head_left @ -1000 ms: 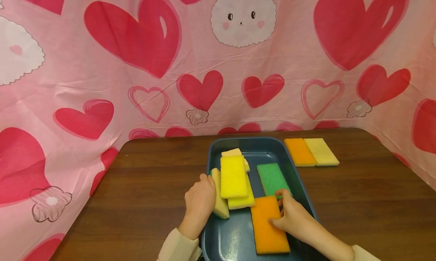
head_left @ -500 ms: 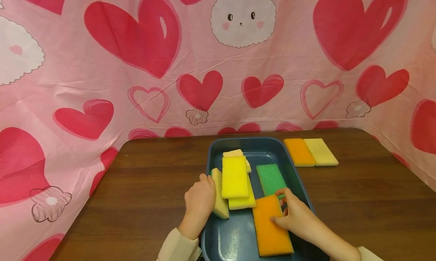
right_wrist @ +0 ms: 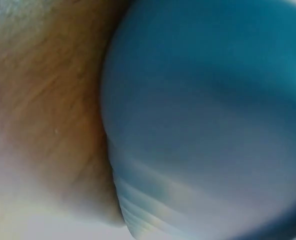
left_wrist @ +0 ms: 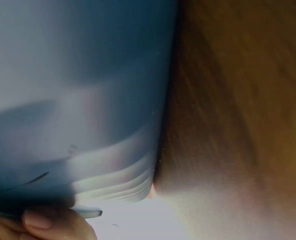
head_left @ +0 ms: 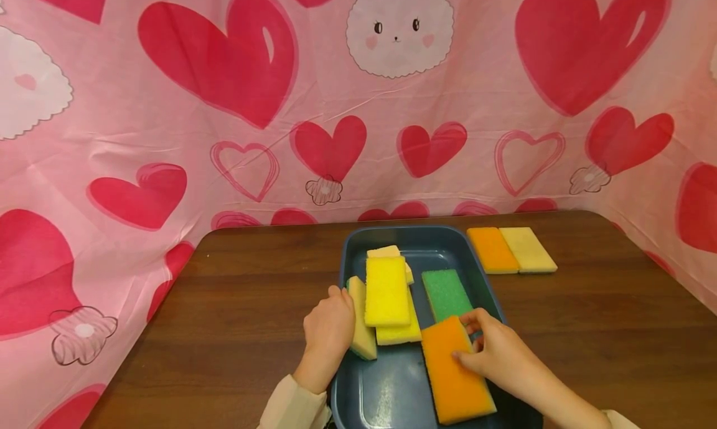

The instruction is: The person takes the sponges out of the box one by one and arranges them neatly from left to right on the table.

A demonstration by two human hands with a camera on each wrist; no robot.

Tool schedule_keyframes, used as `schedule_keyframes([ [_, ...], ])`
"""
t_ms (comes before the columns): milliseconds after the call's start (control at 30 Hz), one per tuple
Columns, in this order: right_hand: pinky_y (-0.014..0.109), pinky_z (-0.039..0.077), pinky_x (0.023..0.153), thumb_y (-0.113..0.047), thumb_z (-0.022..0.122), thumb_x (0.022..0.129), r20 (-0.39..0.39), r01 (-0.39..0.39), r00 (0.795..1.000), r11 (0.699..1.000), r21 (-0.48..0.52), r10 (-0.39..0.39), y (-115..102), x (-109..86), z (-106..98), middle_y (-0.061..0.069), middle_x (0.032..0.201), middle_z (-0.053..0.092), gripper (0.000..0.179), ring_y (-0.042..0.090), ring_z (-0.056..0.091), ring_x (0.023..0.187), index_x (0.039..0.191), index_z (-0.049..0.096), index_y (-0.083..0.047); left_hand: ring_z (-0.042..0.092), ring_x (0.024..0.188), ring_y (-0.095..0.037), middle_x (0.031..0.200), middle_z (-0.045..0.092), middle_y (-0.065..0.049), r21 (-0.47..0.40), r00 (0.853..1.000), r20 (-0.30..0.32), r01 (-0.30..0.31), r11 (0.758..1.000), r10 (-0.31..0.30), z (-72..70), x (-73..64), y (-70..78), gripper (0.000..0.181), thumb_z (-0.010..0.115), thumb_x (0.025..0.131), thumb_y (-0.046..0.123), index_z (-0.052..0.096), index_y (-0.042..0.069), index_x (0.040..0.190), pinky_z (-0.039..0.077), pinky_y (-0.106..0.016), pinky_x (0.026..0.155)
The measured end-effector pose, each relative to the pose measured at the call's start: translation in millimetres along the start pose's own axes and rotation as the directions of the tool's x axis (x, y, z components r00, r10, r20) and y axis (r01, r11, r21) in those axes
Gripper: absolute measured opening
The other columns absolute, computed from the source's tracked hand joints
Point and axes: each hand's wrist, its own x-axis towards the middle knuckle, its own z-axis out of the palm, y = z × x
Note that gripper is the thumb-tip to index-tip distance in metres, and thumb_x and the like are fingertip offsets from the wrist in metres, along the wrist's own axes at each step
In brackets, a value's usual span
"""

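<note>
My right hand pinches an orange sponge by its right edge, thumb on top, over the near right part of a dark blue tray. On the tray's left rim, my left hand grips with curled fingers; the left wrist view has its fingertips at the rim. Beside that hand a pale yellow sponge leans on its long edge. A bright yellow sponge lies over another yellow sponge and a cream one. Flat at the right is a green-topped sponge.
Outside the tray, at the back right of the brown wooden table, an orange sponge and a pale yellow sponge lie side by side. A pink heart-patterned cloth hangs behind. The right wrist view is mostly filled by the tray's blue wall.
My right hand has shifted a little to the right, carrying the orange sponge away from the yellow pile and turning it slightly. The upper yellow sponge has slid slightly right. My left hand stays put.
</note>
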Motion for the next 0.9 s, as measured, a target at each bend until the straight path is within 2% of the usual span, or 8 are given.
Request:
schedule_keyframes([
  [467,0.023,0.043,0.057,-0.019,0.073,0.081,-0.073,-0.007,0.997,1.000,0.024,0.008,-3,-4.2,-23,0.012,0.109,0.062,0.055,0.013,0.052,0.077,0.126,0.050,0.001,0.054,0.048,-0.029,0.056,0.053,-0.015,-0.010,1.000,-0.001,-0.005,1.000,0.005,-0.3,-0.1,-0.9,0.028,0.045,0.099,0.022,0.048,0.003,0.079,0.044,-0.043,0.047],
  [667,0.022,0.043,0.060,-0.023,0.070,0.085,-0.094,-0.015,0.995,1.000,0.022,0.017,-2,-3.6,-37,0.006,0.097,0.066,0.053,0.013,0.055,0.078,0.128,0.052,0.002,0.053,0.047,-0.029,0.056,0.053,-0.015,-0.013,1.000,-0.006,-0.006,1.000,0.005,1.0,0.5,-1.7,0.028,0.046,0.098,0.022,0.048,0.003,0.078,0.043,-0.042,0.046],
  [900,0.020,0.044,0.063,-0.024,0.070,0.086,-0.150,0.036,0.988,0.999,0.007,-0.034,3,-2.1,-47,0.007,0.093,0.070,0.047,0.006,0.058,0.074,0.123,0.057,0.003,0.053,0.048,-0.028,0.056,0.053,-0.014,-0.021,1.000,0.006,-0.001,1.000,0.001,0.2,0.8,-1.7,0.028,0.045,0.099,0.022,0.048,0.003,0.079,0.044,-0.042,0.047],
])
